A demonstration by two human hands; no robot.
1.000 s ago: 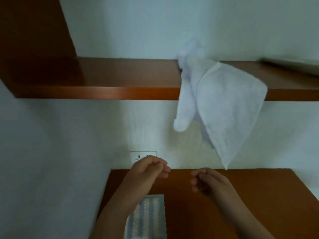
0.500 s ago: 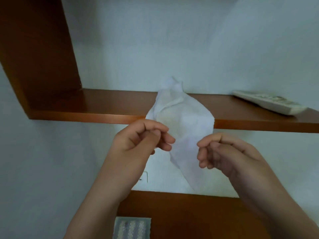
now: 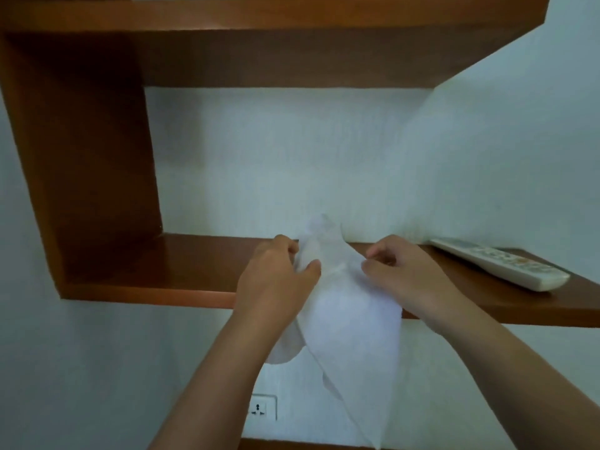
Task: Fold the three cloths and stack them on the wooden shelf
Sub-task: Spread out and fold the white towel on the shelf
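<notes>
Pale white wall fills the head view behind a reddish-brown wooden shelf (image 3: 181, 267), which has an upright side panel on the left and a second board above.

One white rumpled cloth (image 3: 354, 323) sits with its bunched top on the shelf. The rest hangs over the front edge, its long axis running steeply down and slanting right to a pointed tip near the bottom of the frame.

The cloth lies directly between the two grips. The left hand (image 3: 276, 280) pinches its left edge between thumb and curled fingers. The right hand (image 3: 409, 277) has its fingers curled at the right edge and probably pinches it too, though the contact is partly hidden. Both hands meet the cloth high up, at shelf level and about equally near, so the free length lies below them.

By count there is one cloth of the three in sight, two hands, one white remote control (image 3: 496, 263) lying on the shelf well to the right, and one white wall socket (image 3: 261, 407) below. A strip of brown tabletop (image 3: 292, 444) shows at the bottom edge.
</notes>
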